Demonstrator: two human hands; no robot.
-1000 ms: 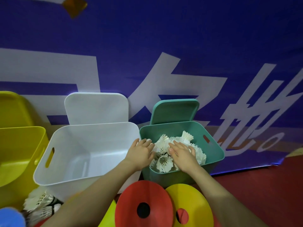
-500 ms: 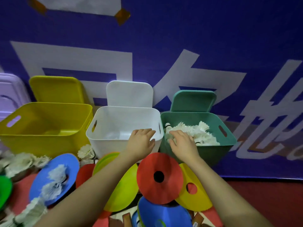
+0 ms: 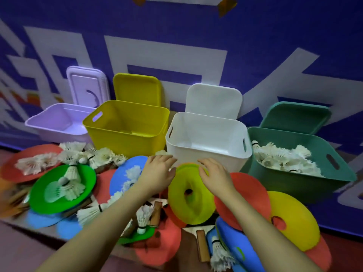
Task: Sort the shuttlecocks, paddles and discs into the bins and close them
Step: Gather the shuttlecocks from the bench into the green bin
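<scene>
Head view: left hand (image 3: pixel 157 173) and right hand (image 3: pixel 215 173) at frame centre, fingers spread, relaxed, gripping nothing, either side of lime disc (image 3: pixel 191 195) top edge; contact unclear. White bin (image 3: pixel 208 142) just behind, lid off. Green bin (image 3: pixel 302 171) at right holds shuttlecocks (image 3: pixel 284 160). Yellow bin (image 3: pixel 127 124), lilac bin (image 3: pixel 59 122) upper left. Loose discs, shuttlecocks, paddle handles across lower frame.

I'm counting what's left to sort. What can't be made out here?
- Head view: paddles show only handles; discs cover the blades.
- Shuttlecocks deep in the green bin: top layer hides them.
- Far-left heap: motion-blurred.
- Blue disc: cut off by the bottom edge.
</scene>
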